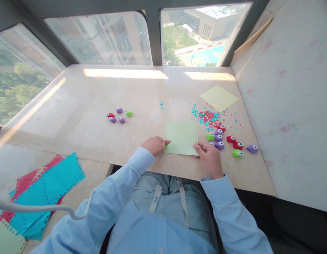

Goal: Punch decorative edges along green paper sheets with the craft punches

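Note:
A pale green sheet of paper [180,135] lies in front of me at the table's near edge, with rows of small holes along its left and right sides. My left hand [156,145] is closed at the sheet's left edge around a small bright green craft punch [166,145], mostly hidden by the fingers. My right hand [210,157] pinches the lower right edge of the paper between thumb and fingers. Just beyond it sits a cluster of purple, red and green craft punches [219,138].
Blue and red paper bits [209,118] are scattered behind the punches, near a pale yellow-green sheet [219,98]. Several more punches [119,115] stand left of centre. Punched blue sheets [51,187] and red ones lie at lower left, under a white cable [47,208]. A wall [290,106] borders the right.

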The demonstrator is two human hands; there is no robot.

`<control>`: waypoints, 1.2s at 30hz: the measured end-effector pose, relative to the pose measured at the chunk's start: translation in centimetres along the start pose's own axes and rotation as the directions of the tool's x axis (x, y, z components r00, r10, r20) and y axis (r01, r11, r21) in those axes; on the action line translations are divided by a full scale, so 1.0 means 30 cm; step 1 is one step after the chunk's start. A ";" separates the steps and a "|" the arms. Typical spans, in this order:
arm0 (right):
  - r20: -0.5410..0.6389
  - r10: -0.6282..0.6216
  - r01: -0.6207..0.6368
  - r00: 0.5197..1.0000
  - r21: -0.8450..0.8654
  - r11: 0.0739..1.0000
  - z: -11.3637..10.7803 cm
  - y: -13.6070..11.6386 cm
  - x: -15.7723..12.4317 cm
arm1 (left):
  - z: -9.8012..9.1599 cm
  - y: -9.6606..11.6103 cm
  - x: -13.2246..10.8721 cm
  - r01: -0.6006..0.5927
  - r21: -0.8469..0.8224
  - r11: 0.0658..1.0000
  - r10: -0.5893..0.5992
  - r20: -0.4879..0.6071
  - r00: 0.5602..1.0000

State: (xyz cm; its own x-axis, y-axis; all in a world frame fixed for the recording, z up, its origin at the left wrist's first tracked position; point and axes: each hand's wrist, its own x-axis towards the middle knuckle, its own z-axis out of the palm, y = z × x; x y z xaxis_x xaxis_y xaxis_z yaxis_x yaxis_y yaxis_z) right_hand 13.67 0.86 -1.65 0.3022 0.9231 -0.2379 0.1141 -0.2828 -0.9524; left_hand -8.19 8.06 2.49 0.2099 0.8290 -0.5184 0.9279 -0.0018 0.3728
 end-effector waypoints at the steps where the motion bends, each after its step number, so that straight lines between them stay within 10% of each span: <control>1: -0.005 -0.004 0.004 1.000 0.001 1.000 0.002 0.002 0.000 | 0.001 -0.001 0.001 -0.002 -0.013 1.000 0.002 0.000 1.000; 16: -0.044 -0.029 0.029 0.999 0.011 1.000 0.003 0.005 -0.009 | -0.044 -0.058 -0.010 -0.003 -0.148 0.989 -0.008 -0.075 0.997; 26: -0.064 -0.060 0.056 0.996 -0.066 0.996 -0.003 0.001 -0.028 | -0.006 -0.132 -0.061 -0.241 -0.113 0.964 0.173 -0.423 0.889; 32: -0.152 -0.351 0.248 0.924 -0.459 0.853 -0.031 -0.014 -0.099 | 0.024 -0.148 -0.055 -0.307 -0.126 0.943 0.225 -0.440 0.870; 36: -0.154 -0.497 0.326 0.854 -0.586 0.742 -0.057 -0.063 -0.166 | 0.012 -0.138 -0.094 -0.324 -0.372 0.870 0.031 -0.615 0.788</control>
State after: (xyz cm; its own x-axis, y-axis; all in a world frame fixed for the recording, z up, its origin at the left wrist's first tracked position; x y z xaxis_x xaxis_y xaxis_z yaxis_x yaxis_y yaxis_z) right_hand 13.56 -3.64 1.67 0.3471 0.8885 0.3001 0.7379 -0.0613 -0.6721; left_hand -12.50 5.53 2.12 0.0042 0.9971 0.0763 0.6241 -0.0622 0.7789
